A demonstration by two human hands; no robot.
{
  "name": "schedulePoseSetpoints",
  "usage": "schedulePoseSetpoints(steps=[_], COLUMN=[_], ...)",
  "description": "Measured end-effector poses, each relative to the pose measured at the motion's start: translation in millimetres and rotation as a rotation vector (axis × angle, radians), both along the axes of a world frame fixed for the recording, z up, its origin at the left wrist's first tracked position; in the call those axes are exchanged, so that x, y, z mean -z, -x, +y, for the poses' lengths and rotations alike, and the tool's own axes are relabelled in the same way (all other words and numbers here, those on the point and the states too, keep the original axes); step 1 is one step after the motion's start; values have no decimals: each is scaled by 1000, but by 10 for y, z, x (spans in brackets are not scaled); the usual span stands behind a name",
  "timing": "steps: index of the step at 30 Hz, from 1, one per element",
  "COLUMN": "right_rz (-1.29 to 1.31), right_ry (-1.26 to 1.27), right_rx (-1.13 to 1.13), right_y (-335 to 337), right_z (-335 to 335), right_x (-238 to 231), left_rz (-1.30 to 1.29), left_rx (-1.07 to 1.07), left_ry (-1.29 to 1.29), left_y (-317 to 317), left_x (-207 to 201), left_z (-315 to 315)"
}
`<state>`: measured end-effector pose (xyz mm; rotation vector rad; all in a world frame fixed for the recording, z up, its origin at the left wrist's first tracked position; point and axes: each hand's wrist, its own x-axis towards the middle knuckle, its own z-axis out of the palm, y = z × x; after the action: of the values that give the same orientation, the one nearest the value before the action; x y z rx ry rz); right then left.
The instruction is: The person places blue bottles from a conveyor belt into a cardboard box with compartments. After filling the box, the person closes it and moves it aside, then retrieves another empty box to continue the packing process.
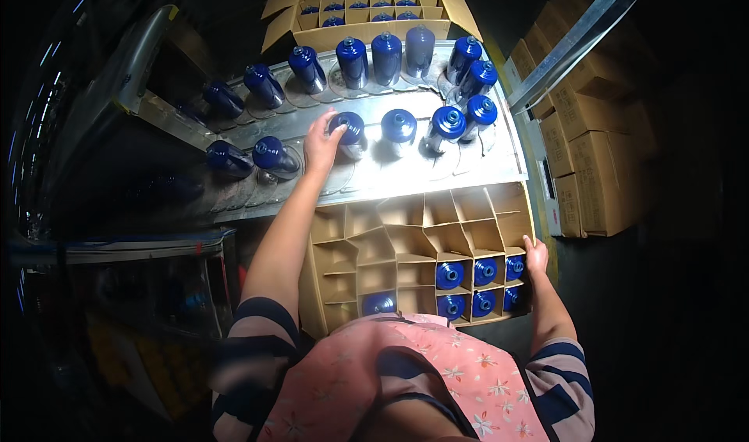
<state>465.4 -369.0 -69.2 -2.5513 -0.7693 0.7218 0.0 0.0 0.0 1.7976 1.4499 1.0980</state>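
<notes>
Beyond the conveyor (406,102) stands a far carton (367,36), flaps spread, its cells showing blue tops. On the right, a slanting metal post (577,40) rises past the conveyor's edge, partly in front of stacked boxes (608,177); on the left, a metal housing (148,63) reaches to the conveyor, where the light fades and details blur. Blue bottles ring the conveyor in a far row (307,69) and a near row (399,127), bunched more tightly at the right end. Between the conveyor and the person's pink apron (488,376) sits a near carton (519,222), split into cells by card dividers (413,243), some of them bent. Six packed bottles (484,270) fill a block at its near right, and one more (380,305) stands to their left beside the apron, which covers part of the carton's near edge. The left hand (321,142) has its fingers curled round the upper part of a bottle (349,131) in the near row; whether its base touches the conveyor is unclear. The right hand (536,256) lies against the near carton's right wall, but I cannot tell whether its fingers grip it.
</notes>
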Motion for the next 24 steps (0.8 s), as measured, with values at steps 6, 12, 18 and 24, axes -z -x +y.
schedulePoseSetpoints(steps=[6, 12, 18, 24], right_rz=[-65, -99, -58, -98], right_ry=[-22, -13, 17, 3], right_rx=[-54, -48, -30, -42], right_y=[127, 291, 380, 266], right_z=[-23, -89, -12, 82], right_x=[-196, -168, -197, -187], left_rz=[10, 166, 104, -3], left_rx=[-365, -630, -554, -529], left_ry=[-287, -176, -20, -110], left_y=[1138, 2171, 2184, 1881], left_x=[-132, -49, 190, 344], left_z=[-26, 106, 436, 561])
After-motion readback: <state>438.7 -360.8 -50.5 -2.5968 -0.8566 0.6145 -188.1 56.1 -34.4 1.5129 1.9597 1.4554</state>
